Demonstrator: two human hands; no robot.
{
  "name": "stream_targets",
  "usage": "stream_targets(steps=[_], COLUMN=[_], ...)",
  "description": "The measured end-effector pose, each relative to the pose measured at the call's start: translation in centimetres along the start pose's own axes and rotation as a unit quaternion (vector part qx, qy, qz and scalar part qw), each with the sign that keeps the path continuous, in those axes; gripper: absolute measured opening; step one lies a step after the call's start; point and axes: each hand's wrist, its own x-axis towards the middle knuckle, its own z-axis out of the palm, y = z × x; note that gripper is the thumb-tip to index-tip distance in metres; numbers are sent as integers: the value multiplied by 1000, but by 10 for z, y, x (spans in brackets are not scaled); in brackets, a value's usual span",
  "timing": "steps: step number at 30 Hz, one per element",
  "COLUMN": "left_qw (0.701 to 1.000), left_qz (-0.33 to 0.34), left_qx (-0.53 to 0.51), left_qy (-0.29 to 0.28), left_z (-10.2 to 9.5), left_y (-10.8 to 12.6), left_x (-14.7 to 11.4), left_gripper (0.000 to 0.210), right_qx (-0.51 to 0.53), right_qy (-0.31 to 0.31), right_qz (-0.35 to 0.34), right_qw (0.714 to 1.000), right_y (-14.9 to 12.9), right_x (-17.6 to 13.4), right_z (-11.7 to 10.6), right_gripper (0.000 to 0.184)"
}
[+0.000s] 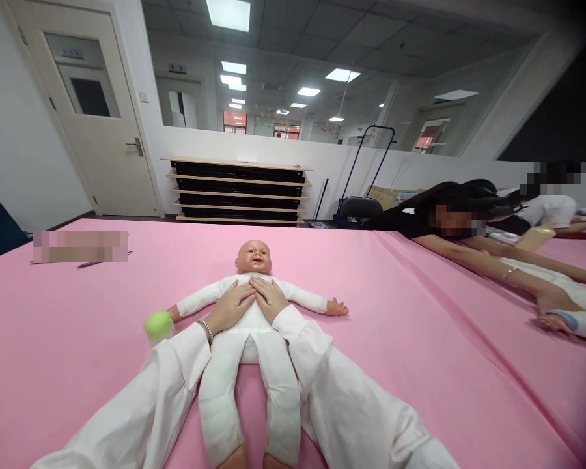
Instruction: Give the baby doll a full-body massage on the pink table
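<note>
A baby doll (252,326) with a white cloth body lies on its back, head away from me, arms spread and legs toward me. My left hand (233,307) rests flat on the left side of its chest, fingers stretched out. On the other side of the chest lies my right hand (269,297), also flat and open, its fingertips close to those of the left. A bottle with a light green cap (159,324) stands by the doll's hand, left of my left wrist. Neither hand grips anything.
A pink sheet (395,312) covers the table. Blurred-out papers and a pen (92,262) are at its far left. On the right a co-worker (430,215) reaches over another doll (561,280). A low shelf (239,189) and a folding trolley (366,163) stand beyond the table.
</note>
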Motion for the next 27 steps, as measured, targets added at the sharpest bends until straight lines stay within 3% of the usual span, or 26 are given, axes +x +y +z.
stream_targets(steps=[5,8,11,14,15,17,19,23,27], left_qw=[999,990,968,957,960,972,982,996,997], left_qz=[-39,-116,-155,-100,-60,29,81,44,-56], left_qx=[17,21,19,30,33,27,12,10,25], left_qy=[2,83,198,270,270,234,172,73,41], left_z=[5,9,11,9,8,5,3,1,2], left_y=[-12,-21,-29,-27,-24,-18,-14,-14,-18], left_x=[-3,-6,-12,-21,-23,-27,-28,-24,-18], left_gripper=[40,42,40,35,34,32,32,40,42], right_qx=[-53,-50,-44,-21,-12,3,7,-17,-33], right_qy=[5,42,157,276,281,235,156,40,40], right_qz=[51,108,134,17,-46,-150,-181,-107,-1], right_qw=[997,992,978,961,959,960,971,993,999], right_y=[13,19,25,25,23,20,17,16,18], right_x=[-8,-12,-18,-25,-27,-29,-29,-23,-17], right_z=[-3,1,6,7,6,3,1,0,3], right_gripper=[49,51,45,32,31,31,33,41,42])
